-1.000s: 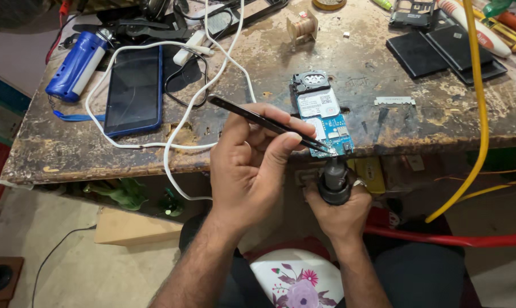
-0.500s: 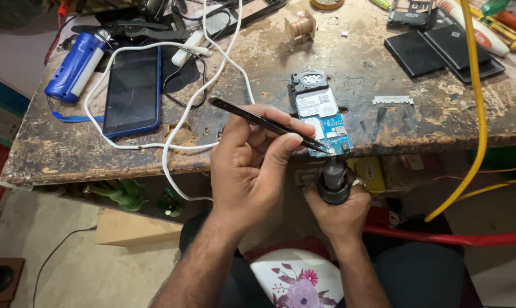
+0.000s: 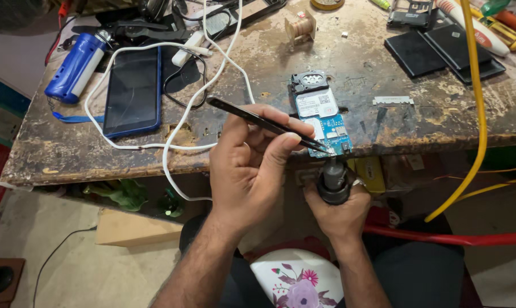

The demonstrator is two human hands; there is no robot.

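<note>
On the far left of the worn wooden table (image 3: pixel 383 74) we saw a blue and white flashlight (image 3: pixel 75 67). Just beside it lay a dark tablet (image 3: pixel 133 91) with a blue edge, face up. A white cable (image 3: pixel 178 122) looped around the tablet and hung down over the front edge of the table.

Next came our left hand (image 3: pixel 252 165). Its fingers were closed around black tweezers (image 3: pixel 263 122), pinched between the thumb and the first fingers. The thin tip of the tweezers touched the bottom end of a small blue circuit board (image 3: pixel 321 117). The board lay flat on the table, right at the front edge, with a round speaker part at its top end.

Just under the board, below the table edge, our right hand (image 3: pixel 340 208) was wrapped tight around a black tool with a round handle (image 3: pixel 333 181). The tool pointed up at the board's bottom end.

Farther right, a small metal strip (image 3: pixel 393 100) lay on the table. Two flat black phones (image 3: pixel 440 51) sat near the back. A yellow hose (image 3: pixel 474 102) ran down across the table and over its edge.
</note>
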